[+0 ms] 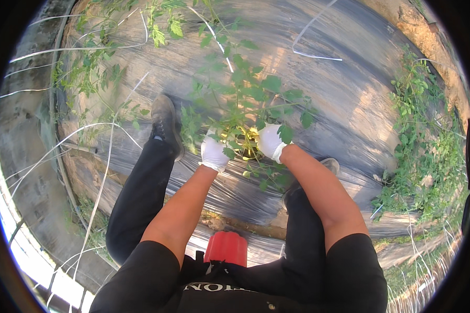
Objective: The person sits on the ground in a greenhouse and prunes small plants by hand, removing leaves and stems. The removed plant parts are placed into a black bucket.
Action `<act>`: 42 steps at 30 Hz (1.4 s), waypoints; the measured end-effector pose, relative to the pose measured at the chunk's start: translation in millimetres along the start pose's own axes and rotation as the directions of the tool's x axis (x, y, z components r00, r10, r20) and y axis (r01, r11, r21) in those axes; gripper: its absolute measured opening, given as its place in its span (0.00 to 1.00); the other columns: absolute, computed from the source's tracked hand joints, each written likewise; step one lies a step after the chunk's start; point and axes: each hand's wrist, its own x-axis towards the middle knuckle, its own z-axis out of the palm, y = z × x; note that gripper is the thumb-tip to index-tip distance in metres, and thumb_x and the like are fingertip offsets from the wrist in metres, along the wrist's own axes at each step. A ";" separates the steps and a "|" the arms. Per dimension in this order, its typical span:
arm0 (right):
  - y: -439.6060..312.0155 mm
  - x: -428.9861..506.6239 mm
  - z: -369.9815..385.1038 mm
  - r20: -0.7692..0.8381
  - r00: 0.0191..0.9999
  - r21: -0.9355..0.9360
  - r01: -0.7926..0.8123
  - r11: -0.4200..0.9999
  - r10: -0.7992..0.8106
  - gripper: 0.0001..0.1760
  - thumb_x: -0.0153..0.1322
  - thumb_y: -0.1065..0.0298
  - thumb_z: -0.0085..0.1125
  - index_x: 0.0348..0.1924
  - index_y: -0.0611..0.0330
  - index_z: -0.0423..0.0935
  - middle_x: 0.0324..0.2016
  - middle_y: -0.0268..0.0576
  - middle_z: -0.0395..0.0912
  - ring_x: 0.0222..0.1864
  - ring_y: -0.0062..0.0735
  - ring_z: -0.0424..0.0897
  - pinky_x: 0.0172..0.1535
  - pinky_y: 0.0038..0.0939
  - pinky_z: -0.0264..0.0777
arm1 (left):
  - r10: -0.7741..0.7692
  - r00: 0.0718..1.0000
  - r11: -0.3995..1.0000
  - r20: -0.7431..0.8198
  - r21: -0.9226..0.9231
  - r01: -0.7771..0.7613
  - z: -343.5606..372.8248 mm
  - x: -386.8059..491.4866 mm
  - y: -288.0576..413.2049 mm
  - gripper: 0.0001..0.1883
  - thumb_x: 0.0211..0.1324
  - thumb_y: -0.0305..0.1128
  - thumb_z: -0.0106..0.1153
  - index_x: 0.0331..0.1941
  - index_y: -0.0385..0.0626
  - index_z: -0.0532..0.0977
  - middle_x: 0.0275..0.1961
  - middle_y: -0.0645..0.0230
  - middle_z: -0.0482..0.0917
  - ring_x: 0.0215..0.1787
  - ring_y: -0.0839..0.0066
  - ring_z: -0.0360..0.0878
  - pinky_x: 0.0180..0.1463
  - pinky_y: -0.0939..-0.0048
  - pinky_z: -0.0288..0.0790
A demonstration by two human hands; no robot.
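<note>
A leafy tomato plant (239, 98) rises from an opening in the plastic mulch film (250, 203), between my two shoes. My left hand (214, 150), in a white glove, is at the left side of the plant's base; leaves cover its fingers. On the other side of the base is my right hand (271, 141), also gloved in white, its fingers at the yellowish lower stems and partly behind leaves. Whether either hand grips a stem is hidden. A white string (219, 45) runs down toward the plant's top from the upper edge.
A red plastic object (227, 248) is between my legs. More tomato plants grow at the left (98, 78) and right (419, 148). White strings (109, 156) hang across the left side, and another string (317, 56) lies at the upper right. A grey wall-like strip (27, 117) borders the left.
</note>
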 end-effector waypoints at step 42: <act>19.6 24.4 104.8 -0.034 0.999 0.083 0.035 0.996 -0.032 0.13 0.76 0.65 0.56 0.51 0.53 0.85 0.45 0.47 0.88 0.45 0.49 0.88 0.45 0.43 0.81 | -0.107 0.893 0.736 0.436 0.639 -0.224 11.7 18.4 -18.2 0.20 0.69 0.46 0.56 0.59 0.53 0.82 0.59 0.56 0.85 0.55 0.51 0.85 0.57 0.52 0.78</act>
